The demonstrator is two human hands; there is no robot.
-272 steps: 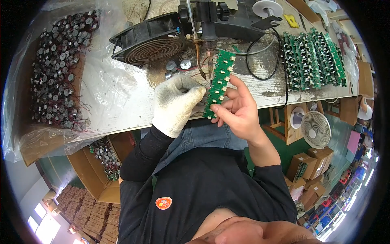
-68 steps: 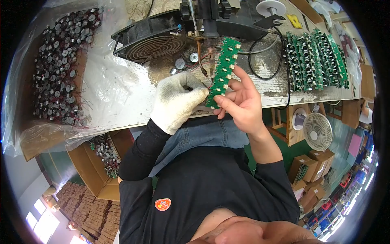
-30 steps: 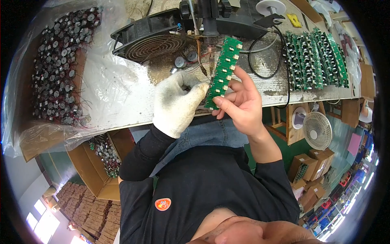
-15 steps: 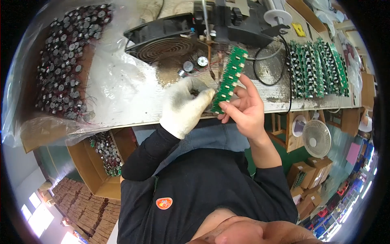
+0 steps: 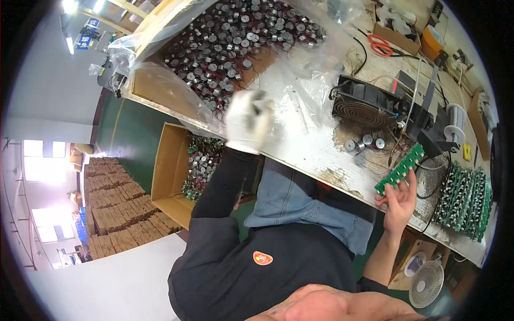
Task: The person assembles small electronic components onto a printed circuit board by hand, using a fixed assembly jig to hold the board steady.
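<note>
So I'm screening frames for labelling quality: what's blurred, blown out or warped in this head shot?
In the head view the gloved left hand is smeared by motion blur over the tray of small round parts; the bare right hand and its green circuit board strip stay fairly sharp; the windows at left are blown out white; the fisheye bends the bench edge and darkens the rim.

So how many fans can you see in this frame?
2. A black square fan lies flat on the workbench, right of the gloved left hand. A white round fan stands below the bench edge, lower right. Others may be hidden.
</note>
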